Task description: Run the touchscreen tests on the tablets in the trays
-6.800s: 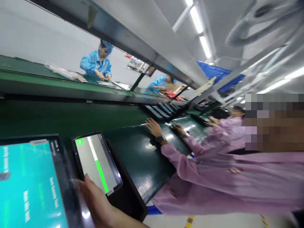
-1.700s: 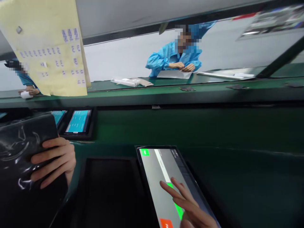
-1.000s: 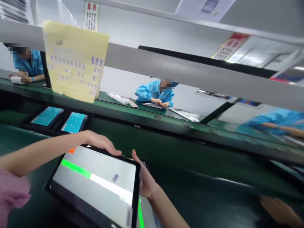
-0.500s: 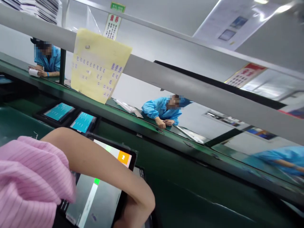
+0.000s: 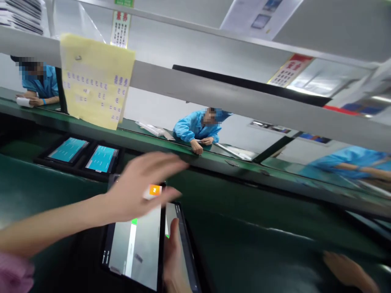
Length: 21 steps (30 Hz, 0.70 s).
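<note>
Left of and beyond our held tablet, 2 teal-screened tablets lie side by side. Our left hand hangs over the held tablet's upper part, thumb and fingers apart. Our right hand is clamped on its right edge. Just right of it lies a grey-screened tablet; well right, a co-worker's hand.

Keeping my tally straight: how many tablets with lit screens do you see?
4: a teal-screened tablet at left, a second teal-screened tablet right of it, a gray-screened tablet beside the right hand, and a partly covered tablet behind that hand. Others may be hidden.
</note>
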### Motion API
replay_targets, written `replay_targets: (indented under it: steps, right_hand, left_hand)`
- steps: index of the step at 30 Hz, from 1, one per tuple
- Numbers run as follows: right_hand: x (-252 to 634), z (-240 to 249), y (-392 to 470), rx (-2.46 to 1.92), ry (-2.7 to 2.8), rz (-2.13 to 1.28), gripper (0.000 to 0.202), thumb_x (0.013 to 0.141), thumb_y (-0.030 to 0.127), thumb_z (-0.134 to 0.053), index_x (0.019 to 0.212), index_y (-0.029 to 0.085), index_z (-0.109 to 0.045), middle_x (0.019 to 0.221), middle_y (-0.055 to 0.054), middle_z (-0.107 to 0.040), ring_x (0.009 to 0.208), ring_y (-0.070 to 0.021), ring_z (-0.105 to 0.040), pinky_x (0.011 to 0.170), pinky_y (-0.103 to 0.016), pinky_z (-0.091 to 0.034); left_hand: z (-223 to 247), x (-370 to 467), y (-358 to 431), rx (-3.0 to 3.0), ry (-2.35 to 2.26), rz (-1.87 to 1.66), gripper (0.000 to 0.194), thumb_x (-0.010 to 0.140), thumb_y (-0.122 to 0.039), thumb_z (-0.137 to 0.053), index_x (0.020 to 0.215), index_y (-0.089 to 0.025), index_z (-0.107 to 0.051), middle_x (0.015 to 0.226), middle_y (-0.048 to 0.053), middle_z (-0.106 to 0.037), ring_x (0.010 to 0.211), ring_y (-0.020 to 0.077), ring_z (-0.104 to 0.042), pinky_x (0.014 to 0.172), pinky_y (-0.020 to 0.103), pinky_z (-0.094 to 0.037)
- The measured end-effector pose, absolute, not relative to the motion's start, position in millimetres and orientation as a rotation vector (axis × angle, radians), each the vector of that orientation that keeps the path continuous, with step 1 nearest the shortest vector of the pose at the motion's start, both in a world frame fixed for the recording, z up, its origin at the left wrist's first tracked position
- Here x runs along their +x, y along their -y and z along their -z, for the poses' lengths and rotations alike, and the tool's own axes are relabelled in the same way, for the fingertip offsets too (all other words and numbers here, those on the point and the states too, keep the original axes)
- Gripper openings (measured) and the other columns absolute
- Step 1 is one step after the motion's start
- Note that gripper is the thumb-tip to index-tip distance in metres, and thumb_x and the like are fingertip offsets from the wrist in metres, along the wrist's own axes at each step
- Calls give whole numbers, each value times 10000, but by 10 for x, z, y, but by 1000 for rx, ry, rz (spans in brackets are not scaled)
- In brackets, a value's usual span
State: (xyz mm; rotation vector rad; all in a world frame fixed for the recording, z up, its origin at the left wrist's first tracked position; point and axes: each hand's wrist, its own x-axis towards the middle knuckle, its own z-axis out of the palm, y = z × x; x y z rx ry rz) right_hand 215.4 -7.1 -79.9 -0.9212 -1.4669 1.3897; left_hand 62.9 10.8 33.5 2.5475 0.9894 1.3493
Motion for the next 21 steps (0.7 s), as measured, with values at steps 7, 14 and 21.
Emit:
replay_targets:
  steps: [7, 14, 21]
  right_hand:
    - [2230, 879, 167, -711, 539, -2069, 708, 779, 818, -431, 1041, 237, -739, 935, -84, -747, 997, -333, -675, 879, -505, -523]
    - [2174, 878, 246, -732, 358, -2067, 696, 703, 804, -572, 1092, 247, -722, 1015, -63, -740, 1100, -335, -627, 956, -480, -492]
    - [2391, 866, 133, -1067, 701, -1808, 753, 759, 859, -377, 1063, 259, -714, 1062, -43, -726, 1163, -291, -595, 991, -456, -485]
  left_hand:
    - [729, -70, 604, 1267, -1357, -1248, 680, 929, -559, -419, 1499, -296, -157, 1530, 87, -299, 1401, 285, -299, 1170, 522, -242]
    - [782, 386, 776, 1538, -1699, -879, 1099, 756, -482, -641, 1507, -214, 115, 1578, 159, -70, 1425, 416, -139, 1096, 639, -295]
    - [848, 216, 778, 1458, -1235, -1193, 650, 942, -485, -447, 1505, -322, -166, 1486, 105, -365, 1281, 296, -454, 1034, 446, -424]
